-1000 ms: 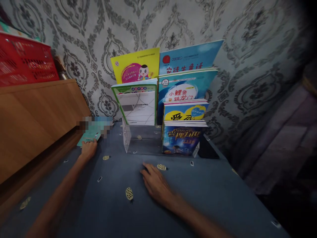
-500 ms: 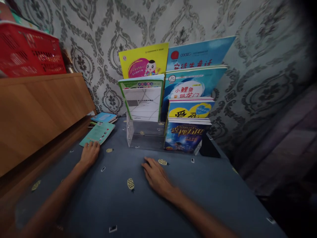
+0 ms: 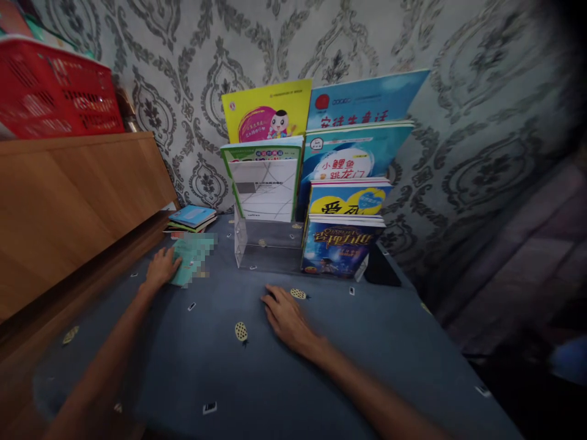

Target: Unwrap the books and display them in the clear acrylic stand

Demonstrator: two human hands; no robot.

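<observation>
My left hand [image 3: 161, 267] has its fingers closed on the left edge of a teal booklet [image 3: 189, 256], whose cover is partly blurred by a mosaic. Just behind it lies a small stack of books [image 3: 193, 215] with a blue one on top. My right hand [image 3: 287, 318] rests on the blue tablecloth, fingers stretched out and holding nothing. Beyond it stands a clear tiered book rack [image 3: 268, 255]. Its left column carries a white booklet [image 3: 268, 189] and a yellow book [image 3: 293, 104]; the right column holds several books, a dark blue one [image 3: 337, 247] in front.
A wooden cabinet [image 3: 77, 208] borders the table on the left, with a red basket [image 3: 59, 91] on it. The tablecloth [image 3: 257, 391] has a pineapple print. A black flat object [image 3: 383, 269] lies at the rack's right, and patterned wallpaper [image 3: 202, 116] covers the wall behind.
The teal booklet has turned and shifted slightly to the right, away from the stack. My left hand has moved from its near edge to its left edge. My right hand has barely moved.
</observation>
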